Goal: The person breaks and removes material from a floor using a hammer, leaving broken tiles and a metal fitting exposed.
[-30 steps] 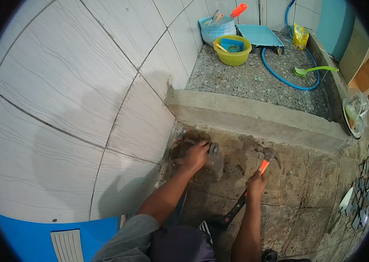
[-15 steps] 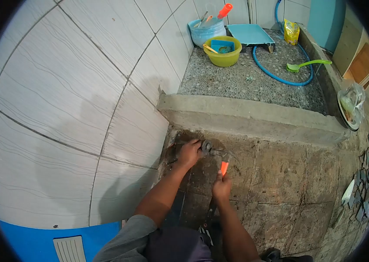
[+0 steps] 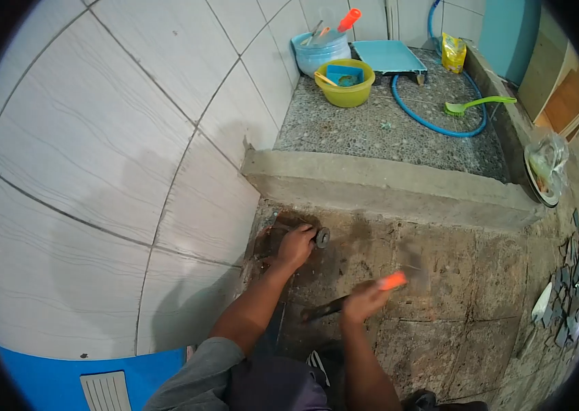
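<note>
My left hand (image 3: 295, 248) is wrapped round a dark tool, probably a chisel (image 3: 322, 238), whose round grey end faces right. Its other end is hidden behind my fingers, by the dark, broken patch of floor (image 3: 277, 233) in the corner. In my right hand (image 3: 363, 303) is a hammer (image 3: 392, 280) with an orange and black handle. The hammer's head is smeared by motion, to the right of the chisel and apart from it. The black handle end points left, low over the brown, rough floor (image 3: 440, 288).
A concrete curb (image 3: 385, 179) crosses beyond my hands, and a tiled wall (image 3: 97, 171) rises at left. Behind the curb are a yellow-green basin (image 3: 348, 96), a blue tray (image 3: 391, 56), a blue hose (image 3: 426, 125) and a green brush (image 3: 455, 108). Broken tile pieces (image 3: 573, 281) and a trowel (image 3: 542, 303) lie at right.
The hammer has swung away from the chisel's end, to the right and slightly down, with my right hand. My left hand has stayed nearly in place, still gripping the chisel.
</note>
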A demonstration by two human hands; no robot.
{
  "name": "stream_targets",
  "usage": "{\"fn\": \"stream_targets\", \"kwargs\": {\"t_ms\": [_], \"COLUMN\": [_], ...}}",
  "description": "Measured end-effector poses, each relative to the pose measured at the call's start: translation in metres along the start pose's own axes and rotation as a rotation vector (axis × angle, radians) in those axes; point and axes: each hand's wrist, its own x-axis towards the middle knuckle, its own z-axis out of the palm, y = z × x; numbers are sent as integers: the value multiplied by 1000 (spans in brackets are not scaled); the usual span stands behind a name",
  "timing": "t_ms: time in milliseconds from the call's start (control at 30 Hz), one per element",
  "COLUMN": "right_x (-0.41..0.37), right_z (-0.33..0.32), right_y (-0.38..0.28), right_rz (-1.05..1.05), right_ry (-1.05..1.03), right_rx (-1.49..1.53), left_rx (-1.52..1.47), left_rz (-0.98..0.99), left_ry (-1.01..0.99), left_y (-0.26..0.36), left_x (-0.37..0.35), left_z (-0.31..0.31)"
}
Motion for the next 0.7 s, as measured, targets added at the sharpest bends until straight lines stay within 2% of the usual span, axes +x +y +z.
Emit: {"fn": "stream_targets", "kwargs": {"t_ms": [33, 100, 200, 233, 333, 433, 467, 500, 533, 567, 633, 700], "right_x": [-11, -16, -6, 3, 20, 15, 8, -3, -11, -8, -8, -9], "right_z": [-3, 16, 9, 3, -7, 7, 11, 13, 19, 23, 30, 24], "right_y": [41, 10, 6, 9, -10, -23, -11, 20, 19, 16, -4, -1], "right_rz": [-30, 130, 340, 330, 381, 317, 283, 253, 318, 491, 688, 583], "right_ry": [-96, -580, -519, -502, -257, 23, 43, -82, -337, -560, -620, -472], "right_rx": [-223, -693, -432, -443, -133, 53, 55, -72, -329, -476, -426, -377], "left_rx": [-2, -6, 18, 38, 72, 78, 84, 87, 72, 56, 85, 132], "left_rz": [2, 3, 50, 39, 26, 11, 3, 2, 18, 32, 61, 8], "left_ry": [-9, -33, -47, -55, -61, -51, -68, -92, -55, -11, 21, -21], "left_y": [-2, -6, -14, -17, -19, -13, -11, -6, -12, -23, -26, -28], "left_x": [2, 7, 4, 3, 7, 7, 8, 10, 9, 11, 17, 27], "left_z": [-2, -5, -4, -2, 4, -5, -9, -12, -7, -3, -16, -19]}}
